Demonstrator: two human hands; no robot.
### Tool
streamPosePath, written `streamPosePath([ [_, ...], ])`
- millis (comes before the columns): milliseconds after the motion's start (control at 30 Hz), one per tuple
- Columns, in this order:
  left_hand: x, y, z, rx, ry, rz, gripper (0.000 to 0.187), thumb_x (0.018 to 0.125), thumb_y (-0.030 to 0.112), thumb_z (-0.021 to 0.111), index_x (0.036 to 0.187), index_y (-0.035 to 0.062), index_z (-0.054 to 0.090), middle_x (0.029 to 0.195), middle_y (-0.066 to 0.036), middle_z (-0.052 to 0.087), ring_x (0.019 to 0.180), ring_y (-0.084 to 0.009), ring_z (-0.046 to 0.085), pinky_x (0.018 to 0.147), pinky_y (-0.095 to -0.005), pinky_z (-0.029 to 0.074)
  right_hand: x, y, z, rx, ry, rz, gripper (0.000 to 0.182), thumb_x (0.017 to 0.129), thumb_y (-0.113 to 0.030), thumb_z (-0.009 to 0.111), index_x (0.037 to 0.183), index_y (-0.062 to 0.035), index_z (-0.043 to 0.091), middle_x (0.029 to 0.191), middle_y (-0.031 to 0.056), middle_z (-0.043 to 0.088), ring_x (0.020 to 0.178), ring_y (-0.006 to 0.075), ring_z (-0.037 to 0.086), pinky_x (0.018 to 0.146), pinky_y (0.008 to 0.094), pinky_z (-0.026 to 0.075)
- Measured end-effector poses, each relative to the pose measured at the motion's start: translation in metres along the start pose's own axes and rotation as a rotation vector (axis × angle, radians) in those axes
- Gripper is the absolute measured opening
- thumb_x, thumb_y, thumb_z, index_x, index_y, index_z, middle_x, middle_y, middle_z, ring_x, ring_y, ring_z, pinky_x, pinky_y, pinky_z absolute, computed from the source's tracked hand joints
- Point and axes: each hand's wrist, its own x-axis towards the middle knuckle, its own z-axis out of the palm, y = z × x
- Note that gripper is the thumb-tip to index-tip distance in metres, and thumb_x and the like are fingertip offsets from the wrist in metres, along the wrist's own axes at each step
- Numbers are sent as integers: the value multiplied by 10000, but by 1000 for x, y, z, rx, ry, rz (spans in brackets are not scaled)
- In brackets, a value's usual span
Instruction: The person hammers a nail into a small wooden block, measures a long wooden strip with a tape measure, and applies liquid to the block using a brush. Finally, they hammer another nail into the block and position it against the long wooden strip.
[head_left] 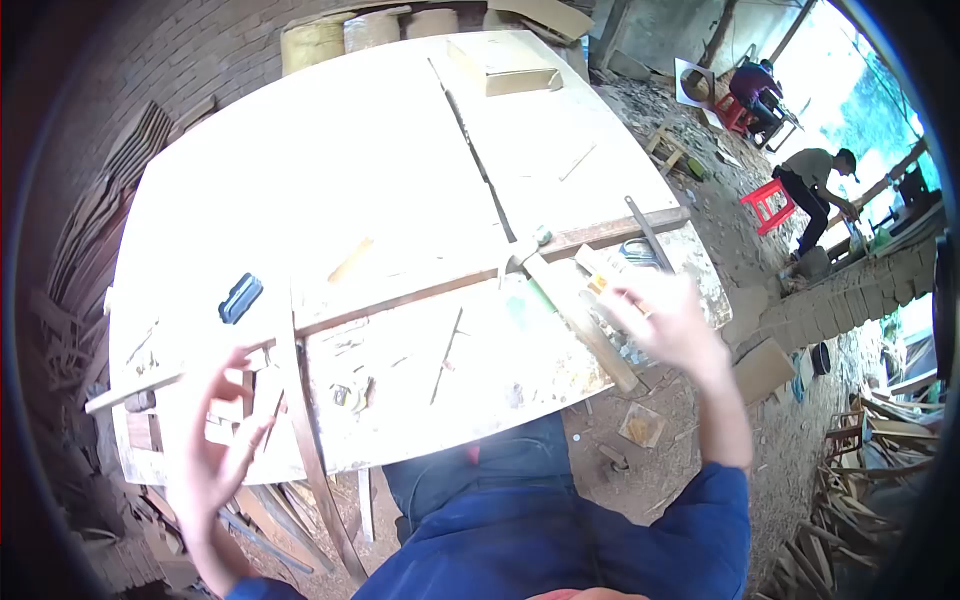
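Observation:
My left hand (212, 435) is raised over the near left of the white tabletop (250, 190), its fingers apart and nothing between them. Close to it are a long narrow strip (310, 440) overhanging the near edge and some small wood pieces. My right hand (668, 318) hovers at the right side with fingers stretched leftward, slightly blurred; it seems to hold nothing. A pale tube or bottle with a yellow part (592, 268) lies just beyond its fingertips. Left of that hand rests a hammer (580, 325), its wooden handle pointing toward me.
A long wooden batten (420, 289) crosses the table. Also on it are a blue case-like object (240, 298), a tape measure (352, 395) and a cardboard box (505, 68). Wood scraps (880, 450) pile up right. Two people sit on red stools (768, 207) farther off.

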Motion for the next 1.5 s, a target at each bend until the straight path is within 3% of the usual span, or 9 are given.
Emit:
streamPosePath([
  [67,14,-66,-51,-82,-182,-370,586,882,125,823,1419,-4,629,1111,-175,737,881,-226,702,828,-368,574,77,-12,75,148,-89,112,247,936,-232,785,1079,-38,731,899,120,734,725,240,729,669,345,588],
  [133,50,-145,-84,-110,-182,-669,611,886,120,813,1448,-4,607,1108,-170,726,903,-234,697,823,-370,579,199,-28,119,103,-117,197,480,897,-321,824,1265,-52,674,1051,142,712,915,345,734,809,441,591],
  [267,39,-307,-156,83,-23,-830,719,840,178,861,1474,2,570,1055,-180,694,963,-309,673,893,-430,548,369,-168,222,141,2,241,547,879,-232,812,1357,-51,615,1067,178,689,980,422,697,884,502,554],
  [367,-10,-371,-176,142,15,-899,901,766,240,939,1522,11,507,1124,-184,650,1017,-357,642,895,-455,533,413,-243,270,273,-48,313,525,903,-156,766,1384,-29,596,1098,210,709,1001,457,695,898,516,551],
  [533,-37,-414,-187,323,114,-929,811,799,213,902,1487,0,529,1163,-200,601,1086,-393,623,944,-481,524,409,-293,289,515,-125,484,484,924,-82,736,1381,7,604,1088,216,729,1003,339,743,891,428,564],
  [567,-41,-420,-189,371,138,-928,795,805,203,894,1483,-1,532,1183,-204,598,1099,-398,622,950,-485,523,398,-300,296,570,-90,524,442,943,-80,745,1351,33,617,1074,167,732,993,225,725,872,365,558],
  [833,-62,-471,-198,191,244,-865,709,791,65,836,1445,-6,569,1163,-223,709,1021,-385,698,895,-454,565,353,-351,281,1008,-9,859,447,960,-30,746,1371,57,595,1058,56,707,930,93,668,809,257,539],
  [1367,-83,-442,-256,191,147,-329,635,676,38,856,1299,28,737,964,-142,691,845,-322,677,754,-401,546,334,-367,319,1179,180,846,518,986,-68,728,1439,91,533,1052,60,688,874,90,647,735,245,530],
  [1500,-98,-422,-255,112,44,-331,644,657,42,863,1290,42,745,963,-154,703,805,-308,701,722,-388,576,320,-362,299,1226,270,896,446,1010,-35,674,1416,51,513,1011,50,655,733,76,614,605,248,507],
])
